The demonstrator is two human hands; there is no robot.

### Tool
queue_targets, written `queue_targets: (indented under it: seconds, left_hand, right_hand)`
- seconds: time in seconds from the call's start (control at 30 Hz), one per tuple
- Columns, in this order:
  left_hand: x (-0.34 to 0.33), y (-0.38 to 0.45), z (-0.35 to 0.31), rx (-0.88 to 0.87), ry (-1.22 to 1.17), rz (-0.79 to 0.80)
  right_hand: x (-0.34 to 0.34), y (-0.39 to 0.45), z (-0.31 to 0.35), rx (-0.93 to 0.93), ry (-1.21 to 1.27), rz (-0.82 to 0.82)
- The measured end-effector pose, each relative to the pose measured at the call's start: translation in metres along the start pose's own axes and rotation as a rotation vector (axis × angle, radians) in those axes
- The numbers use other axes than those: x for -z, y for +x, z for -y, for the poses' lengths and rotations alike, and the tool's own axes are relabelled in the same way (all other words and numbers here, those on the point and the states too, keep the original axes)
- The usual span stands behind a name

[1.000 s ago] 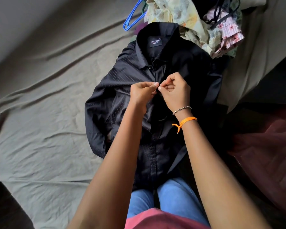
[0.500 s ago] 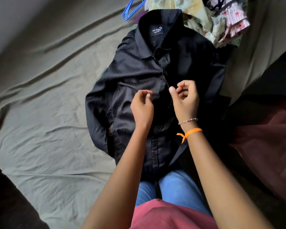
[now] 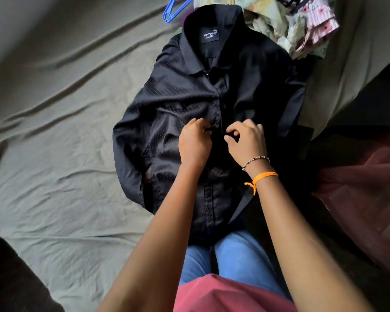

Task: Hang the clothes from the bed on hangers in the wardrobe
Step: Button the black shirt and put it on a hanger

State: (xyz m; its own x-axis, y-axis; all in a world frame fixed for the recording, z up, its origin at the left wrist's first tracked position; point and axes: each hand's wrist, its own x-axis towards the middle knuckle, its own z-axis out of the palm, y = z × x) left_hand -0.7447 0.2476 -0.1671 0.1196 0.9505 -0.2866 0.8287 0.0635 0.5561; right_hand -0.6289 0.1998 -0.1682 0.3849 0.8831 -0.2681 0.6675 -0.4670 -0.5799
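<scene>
The black shirt (image 3: 212, 113) lies face up on the bed (image 3: 61, 154), collar at the far end and hem at the near edge by the person's knees; the left hand (image 3: 195, 143) pinches the placket at mid-chest with curled fingers, while the right hand (image 3: 245, 140) has its fingers bent just beside it, seemingly nipping the opposite edge, though dark cloth hides the contact. Light, limp and slick-looking, it should be lifted by the collar or shoulders. Open sheet lies left; the clothes pile (image 3: 291, 23) and blue hanger (image 3: 173, 10) crowd the far right, where the bed drops off.
</scene>
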Motion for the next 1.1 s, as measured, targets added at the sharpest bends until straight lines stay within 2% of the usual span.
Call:
queue_targets:
  seconds: [0.1, 0.27, 0.4, 0.5, 0.7, 0.87, 0.97, 1.1]
  left_hand:
    - [0.004, -0.002, -0.005, 0.010, -0.109, -0.032]
    - [0.009, -0.013, -0.002, -0.005, -0.161, 0.005]
    - [0.015, -0.002, -0.015, 0.020, -0.324, -0.126]
    - [0.010, 0.019, -0.028, 0.055, -0.411, -0.118]
    - [-0.007, 0.043, -0.037, 0.153, -0.274, -0.053]
    - [-0.007, 0.050, -0.041, 0.193, -0.278, -0.038]
    - [-0.003, 0.050, -0.038, 0.266, -0.448, 0.003]
    - [0.004, 0.043, -0.032, 0.390, -0.850, 0.131]
  right_hand:
    - [-0.003, 0.012, 0.019, 0.029, 0.169, -0.170]
    - [-0.010, 0.044, 0.042, -0.004, 0.313, -0.295]
    - [-0.004, 0.054, 0.030, -0.165, 0.490, -0.296]
    - [-0.002, 0.056, 0.025, -0.200, 0.531, -0.300]
    - [-0.002, 0.057, 0.024, -0.197, 0.565, -0.278]
    - [0.000, 0.059, 0.024, -0.228, 0.655, -0.217]
    - [0.000, 0.060, 0.025, -0.231, 0.670, -0.218]
    - [-0.001, 0.061, 0.026, -0.218, 0.672, -0.219]
